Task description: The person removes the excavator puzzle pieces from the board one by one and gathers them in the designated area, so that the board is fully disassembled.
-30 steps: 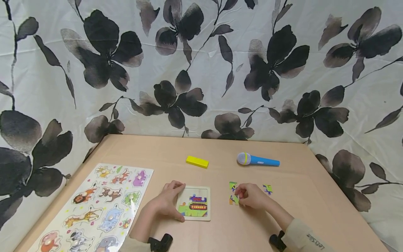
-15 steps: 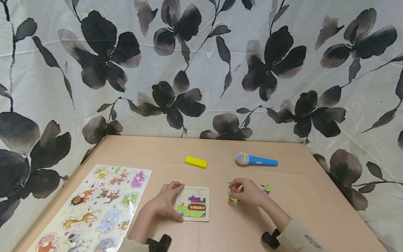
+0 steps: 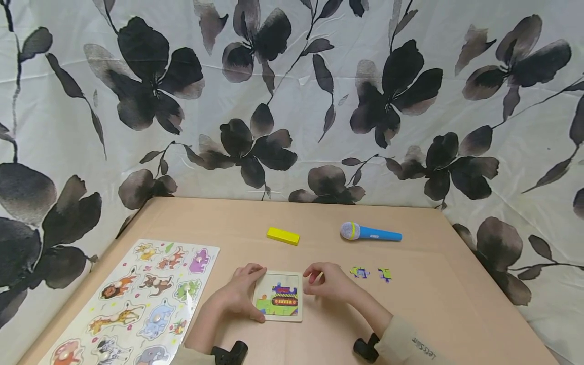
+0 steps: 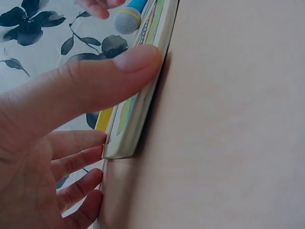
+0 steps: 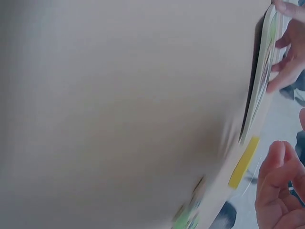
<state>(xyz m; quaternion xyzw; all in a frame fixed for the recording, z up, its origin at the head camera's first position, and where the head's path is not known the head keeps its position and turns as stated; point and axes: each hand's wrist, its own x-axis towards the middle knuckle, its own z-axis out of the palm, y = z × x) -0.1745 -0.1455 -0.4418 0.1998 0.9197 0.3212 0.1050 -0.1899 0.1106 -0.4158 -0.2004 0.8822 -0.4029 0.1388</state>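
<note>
My left hand (image 3: 239,291) grips the left side of a small square jigsaw puzzle board (image 3: 301,304), thumb on the near edge and fingertips at the far left corner. Several pieces in the frame show a vehicle with red-and-orange tracks on green; its upper part is bare. My right hand (image 3: 330,281) is right at the board's right edge, fingers curled. I cannot tell whether a piece is in its fingers; none shows in the right wrist view, where the curled fingers (image 5: 276,164) appear. To its right lie two loose puzzle pieces (image 3: 359,272).
A yellow block (image 3: 283,236) and a blue toy microphone (image 3: 376,233) lie towards the back of the table (image 3: 438,299). A large animal puzzle board (image 3: 152,289) covers the left side. Behind the table hangs a flowered cloth (image 3: 292,101).
My right hand has moved left from the loose pieces to the board's right edge, uncovering one piece and covering the spot where others lay. My left hand stays on the board.
</note>
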